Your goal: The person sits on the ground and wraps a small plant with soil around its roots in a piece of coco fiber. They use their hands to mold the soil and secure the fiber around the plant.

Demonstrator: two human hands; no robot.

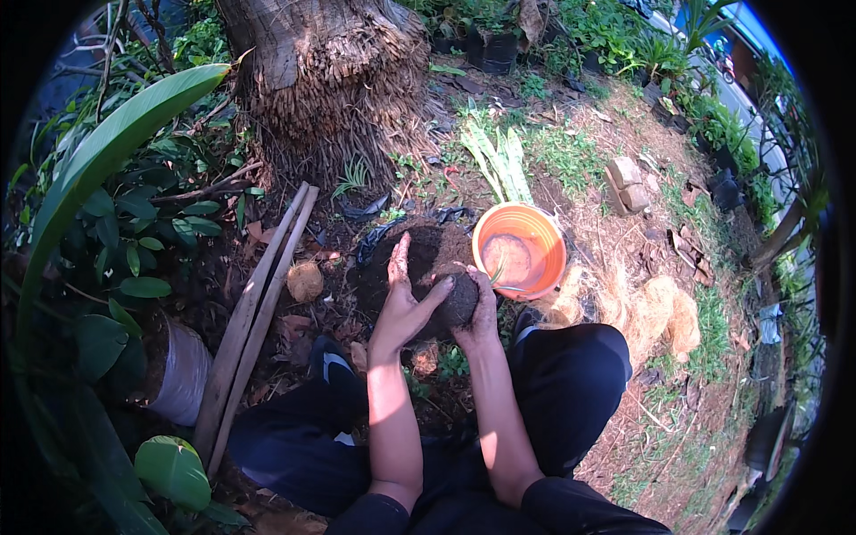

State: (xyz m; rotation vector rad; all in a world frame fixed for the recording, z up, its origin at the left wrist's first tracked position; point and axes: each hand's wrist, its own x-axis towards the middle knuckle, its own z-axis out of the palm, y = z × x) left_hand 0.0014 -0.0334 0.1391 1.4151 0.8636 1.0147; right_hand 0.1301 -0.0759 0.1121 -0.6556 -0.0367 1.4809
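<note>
My right hand (479, 307) is curled around the right side of a rounded dark soil ball (459, 299), from which a small green sprig seems to stick out. On the ball's left, my left hand (405, 297) rests its thumb on it, with the soil-smeared fingers stretched upward and apart. Beneath and beyond the hands lies a heap of dark soil (421, 251). An orange plastic pot (520, 251), tilted so its inside shows, stands just right of my hands. Variegated snake plant leaves (498, 160) lie behind the pot.
Two wooden poles (257, 321) and a round fibrous husk ball (305, 281) lie on the left. Coconut fibre (659, 311) is spread at the right, with broken brick pieces (626, 186) farther back. A thick tree trunk (334, 80) rises ahead. A large green leaf (114, 147) arches at the left.
</note>
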